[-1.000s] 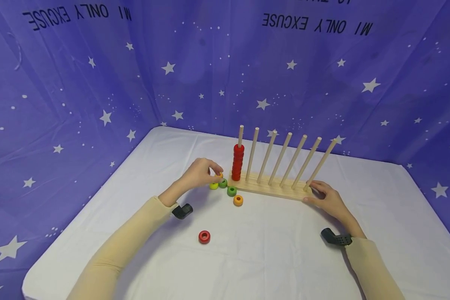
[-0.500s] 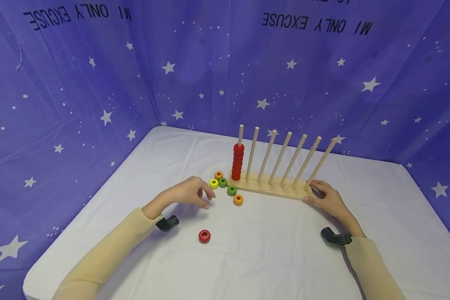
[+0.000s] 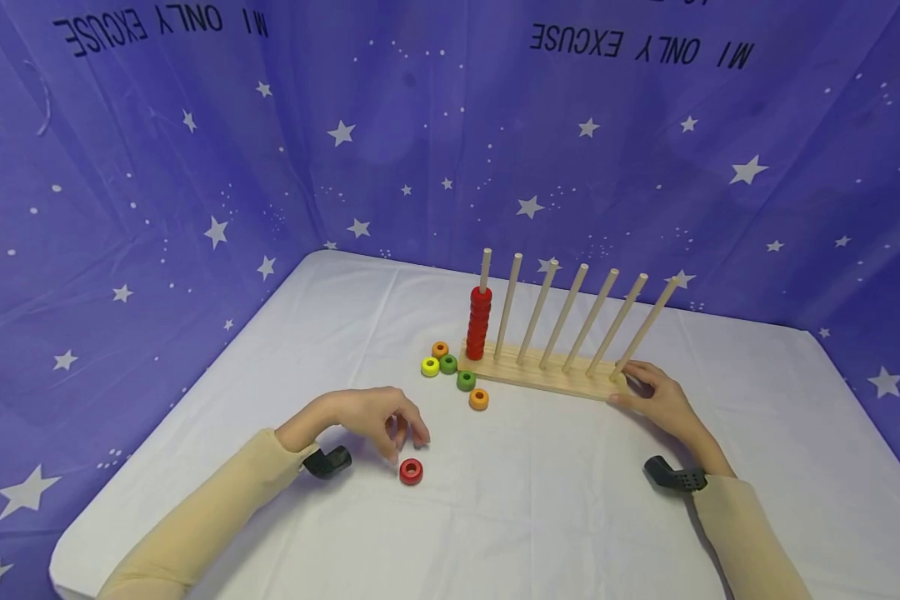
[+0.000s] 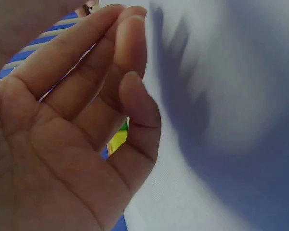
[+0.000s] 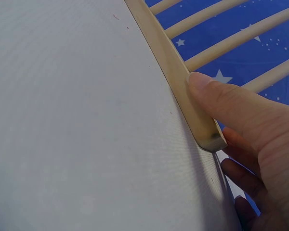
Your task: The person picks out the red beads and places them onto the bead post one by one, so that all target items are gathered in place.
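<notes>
My left hand hovers over the white cloth with its fingers loosely bent and nothing in them. Just in front of its fingertips lies a red wooden bead. In the left wrist view the palm is bare. A wooden peg abacus stands at the middle right, its leftmost peg carrying a stack of red beads. The other pegs are bare. My right hand grips the right end of the abacus base. In the right wrist view the thumb presses the base's front edge, with the other fingers behind.
Left of the base, loose beads lie close together: an orange bead, a yellow bead and a green bead. Another green bead and orange bead lie nearer. A purple star-printed curtain surrounds the table.
My left hand has let go of the orange bead by the cluster and moved back toward the person, to above the lone red bead. My right hand stays on the abacus base.
</notes>
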A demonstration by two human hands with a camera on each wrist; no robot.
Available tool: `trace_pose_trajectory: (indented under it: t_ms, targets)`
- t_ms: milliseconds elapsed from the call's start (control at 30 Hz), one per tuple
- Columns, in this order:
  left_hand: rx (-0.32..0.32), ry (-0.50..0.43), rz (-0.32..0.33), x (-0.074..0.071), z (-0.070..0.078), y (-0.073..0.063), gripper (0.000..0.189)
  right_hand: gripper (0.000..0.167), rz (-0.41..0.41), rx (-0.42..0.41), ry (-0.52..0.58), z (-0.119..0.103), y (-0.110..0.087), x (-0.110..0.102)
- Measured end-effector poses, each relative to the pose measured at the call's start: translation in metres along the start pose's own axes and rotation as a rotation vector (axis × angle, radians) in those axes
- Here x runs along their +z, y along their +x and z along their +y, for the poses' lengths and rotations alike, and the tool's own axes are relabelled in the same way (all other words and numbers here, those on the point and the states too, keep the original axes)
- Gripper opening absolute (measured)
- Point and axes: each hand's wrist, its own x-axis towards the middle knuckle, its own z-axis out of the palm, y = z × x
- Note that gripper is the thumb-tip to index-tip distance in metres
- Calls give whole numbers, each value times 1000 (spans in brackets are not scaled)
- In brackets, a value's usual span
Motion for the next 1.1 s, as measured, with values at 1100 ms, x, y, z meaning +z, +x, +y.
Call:
trace_pose_trajectory:
  t_ms: [1100]
  targets:
    - [78, 75, 51, 20, 3, 9, 26, 71, -6, -9, -2, -2, -1, -2]
